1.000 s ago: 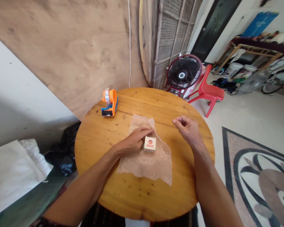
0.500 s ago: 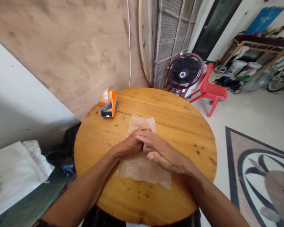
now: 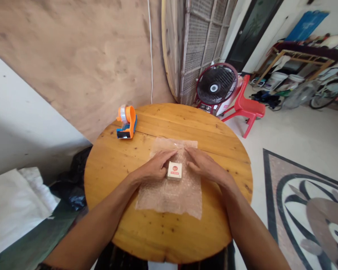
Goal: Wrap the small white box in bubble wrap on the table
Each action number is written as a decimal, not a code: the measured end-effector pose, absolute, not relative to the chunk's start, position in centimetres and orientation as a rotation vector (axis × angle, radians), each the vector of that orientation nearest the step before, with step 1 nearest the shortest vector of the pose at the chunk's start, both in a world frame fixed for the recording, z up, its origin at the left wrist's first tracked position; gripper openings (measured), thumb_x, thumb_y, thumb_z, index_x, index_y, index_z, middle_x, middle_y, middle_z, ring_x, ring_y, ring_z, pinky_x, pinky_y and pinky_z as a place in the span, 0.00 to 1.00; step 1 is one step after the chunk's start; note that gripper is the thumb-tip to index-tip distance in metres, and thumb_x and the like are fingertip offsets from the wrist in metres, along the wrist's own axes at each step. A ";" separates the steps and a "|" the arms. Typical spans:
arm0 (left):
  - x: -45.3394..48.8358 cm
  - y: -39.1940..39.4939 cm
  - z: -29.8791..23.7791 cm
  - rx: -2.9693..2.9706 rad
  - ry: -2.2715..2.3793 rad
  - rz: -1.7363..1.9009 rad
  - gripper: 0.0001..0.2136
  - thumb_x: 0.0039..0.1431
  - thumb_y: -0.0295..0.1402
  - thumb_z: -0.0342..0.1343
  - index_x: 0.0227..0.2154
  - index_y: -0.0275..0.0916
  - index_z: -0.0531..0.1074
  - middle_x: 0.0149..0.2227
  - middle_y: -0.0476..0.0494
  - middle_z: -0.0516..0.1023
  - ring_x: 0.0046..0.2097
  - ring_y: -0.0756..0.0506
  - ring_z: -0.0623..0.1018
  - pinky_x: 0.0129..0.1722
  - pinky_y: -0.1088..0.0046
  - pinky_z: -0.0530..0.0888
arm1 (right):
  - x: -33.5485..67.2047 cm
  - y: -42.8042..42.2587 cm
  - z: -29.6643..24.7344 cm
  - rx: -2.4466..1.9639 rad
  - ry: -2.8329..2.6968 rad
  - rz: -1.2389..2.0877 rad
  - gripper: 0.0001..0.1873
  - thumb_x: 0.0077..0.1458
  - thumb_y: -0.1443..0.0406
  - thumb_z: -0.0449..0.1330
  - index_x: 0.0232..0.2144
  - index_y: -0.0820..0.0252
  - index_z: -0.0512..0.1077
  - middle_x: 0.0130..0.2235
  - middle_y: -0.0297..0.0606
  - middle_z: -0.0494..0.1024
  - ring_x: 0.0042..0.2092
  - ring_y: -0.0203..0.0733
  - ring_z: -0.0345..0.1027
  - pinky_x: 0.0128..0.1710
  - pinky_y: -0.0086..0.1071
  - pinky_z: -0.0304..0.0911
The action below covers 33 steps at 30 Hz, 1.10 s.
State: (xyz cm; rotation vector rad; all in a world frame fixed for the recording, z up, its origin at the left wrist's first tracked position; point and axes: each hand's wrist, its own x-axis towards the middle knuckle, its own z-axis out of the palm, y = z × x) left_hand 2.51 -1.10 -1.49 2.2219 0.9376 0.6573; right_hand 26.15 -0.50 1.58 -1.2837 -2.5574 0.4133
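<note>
A small cream box (image 3: pixel 175 171) with a red print on top sits on a sheet of bubble wrap (image 3: pixel 171 200) in the middle of the round wooden table. My left hand (image 3: pixel 157 164) lies along the box's left side, fingers stretched over the wrap, its thumb close to the box; whether it touches cannot be told. To the right of the box, my right hand (image 3: pixel 204 164) rests on the wrap with fingers extended and the thumb apart. Both hands' fingertips point toward the far part of the sheet.
An orange and blue tape dispenser (image 3: pixel 126 122) stands at the table's (image 3: pixel 163 240) far left. Beyond the far right edge are a fan (image 3: pixel 216 85) and a red plastic chair (image 3: pixel 246 107). A white sack (image 3: pixel 19 206) lies at the left.
My hands have come apart from over the box to either side, uncovering it. More of the bubble wrap now lies spread out at the right and far side.
</note>
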 end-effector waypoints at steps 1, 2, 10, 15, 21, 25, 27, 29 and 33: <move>2.3 -1.1 -1.4 2.227 0.932 0.629 0.37 0.44 0.20 0.48 0.62 0.40 0.54 0.63 0.38 0.59 0.63 0.38 0.61 0.62 0.53 0.58 | 26.3 -0.4 1.5 -1.270 -2.584 0.428 0.29 0.54 0.66 0.53 0.59 0.64 0.60 0.57 0.52 0.69 0.58 0.55 0.63 0.57 0.50 0.58; 2.1 -1.1 -1.3 2.228 0.920 0.604 0.38 0.43 0.21 0.49 0.63 0.38 0.53 0.64 0.36 0.59 0.63 0.37 0.61 0.62 0.52 0.58 | 26.4 -0.4 1.5 -1.263 -2.601 0.438 0.30 0.52 0.66 0.54 0.59 0.65 0.60 0.58 0.53 0.68 0.58 0.56 0.63 0.57 0.50 0.58; 1.0 -1.6 -0.3 2.150 0.762 0.539 0.40 0.48 0.32 0.59 0.64 0.41 0.49 0.64 0.36 0.59 0.63 0.33 0.61 0.61 0.50 0.58 | 26.1 -0.3 1.5 -1.283 -2.513 0.423 0.29 0.50 0.70 0.53 0.56 0.61 0.64 0.56 0.49 0.71 0.56 0.54 0.65 0.56 0.49 0.60; 1.4 -1.6 -0.2 2.214 0.782 0.486 0.49 0.46 0.45 0.65 0.66 0.41 0.42 0.64 0.33 0.59 0.65 0.32 0.55 0.63 0.49 0.52 | 26.1 -0.6 1.4 -1.193 -2.439 0.464 0.30 0.50 0.70 0.52 0.57 0.59 0.63 0.57 0.46 0.70 0.57 0.50 0.64 0.56 0.49 0.59; 1.8 -1.6 -0.4 2.297 0.744 0.558 0.50 0.45 0.45 0.66 0.66 0.44 0.41 0.62 0.36 0.61 0.62 0.34 0.60 0.61 0.53 0.55 | 25.4 -1.1 2.6 -1.034 -2.410 0.685 0.25 0.53 0.66 0.56 0.55 0.56 0.66 0.54 0.42 0.73 0.53 0.46 0.68 0.52 0.42 0.64; 1.7 -1.6 -0.7 2.348 0.793 0.537 0.52 0.45 0.46 0.66 0.66 0.43 0.39 0.62 0.35 0.60 0.64 0.33 0.56 0.62 0.52 0.52 | 25.2 -1.0 2.7 -1.110 -2.461 0.648 0.29 0.54 0.58 0.59 0.57 0.60 0.64 0.55 0.48 0.72 0.53 0.52 0.67 0.52 0.47 0.62; 1.7 -1.6 -0.6 2.357 0.815 0.525 0.51 0.44 0.48 0.66 0.66 0.42 0.43 0.62 0.34 0.60 0.64 0.32 0.56 0.62 0.51 0.52 | 25.1 -1.0 2.7 -1.096 -2.490 0.624 0.31 0.54 0.55 0.60 0.57 0.60 0.63 0.56 0.49 0.70 0.55 0.53 0.65 0.53 0.48 0.60; 1.7 -1.6 -0.4 2.352 0.821 0.541 0.48 0.43 0.48 0.66 0.64 0.42 0.48 0.61 0.34 0.62 0.62 0.32 0.59 0.61 0.52 0.55 | 25.1 -1.0 2.9 -1.038 -2.503 0.626 0.31 0.54 0.53 0.59 0.58 0.58 0.62 0.57 0.47 0.70 0.56 0.52 0.64 0.55 0.48 0.59; 1.7 -1.7 -0.2 2.343 0.847 0.560 0.46 0.43 0.46 0.66 0.63 0.41 0.51 0.58 0.35 0.64 0.59 0.34 0.63 0.59 0.54 0.58 | 24.9 -1.2 3.6 -0.890 -2.510 0.728 0.33 0.53 0.51 0.61 0.58 0.54 0.62 0.58 0.44 0.69 0.57 0.50 0.63 0.56 0.45 0.58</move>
